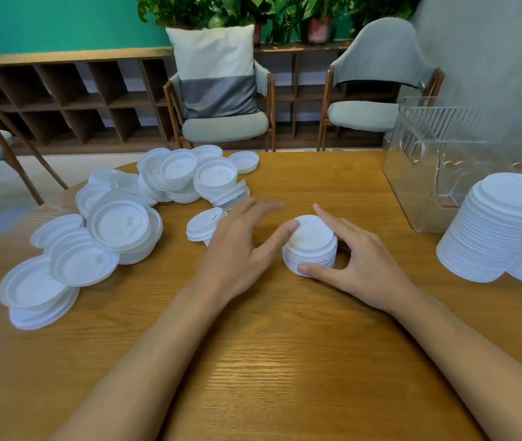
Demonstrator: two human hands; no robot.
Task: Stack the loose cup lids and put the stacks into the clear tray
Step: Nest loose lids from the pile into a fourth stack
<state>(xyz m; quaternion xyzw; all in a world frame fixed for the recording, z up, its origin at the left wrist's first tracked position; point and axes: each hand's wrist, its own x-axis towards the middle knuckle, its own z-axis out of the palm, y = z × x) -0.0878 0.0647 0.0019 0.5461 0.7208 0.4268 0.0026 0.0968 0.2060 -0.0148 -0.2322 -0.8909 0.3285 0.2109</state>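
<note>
Cupping the short lid stack (310, 246) on the bench (285, 361) in my curled right hand (368, 265), left hand (240, 246) spread with its thumb on the rim, I fear an uneven squeeze spills it short of the clear tray (428, 173) beyond.

Cut off at the right edge: tall lid stacks (492, 243), clear tray (412, 173). Motion-blurred mid-frame: fingertips (270, 205) of left hand (237, 246).

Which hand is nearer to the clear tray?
Right. The right hand grips the small lid stack, in front of the clear tray and to its left. The left hand is farther left, across that stack.
</note>
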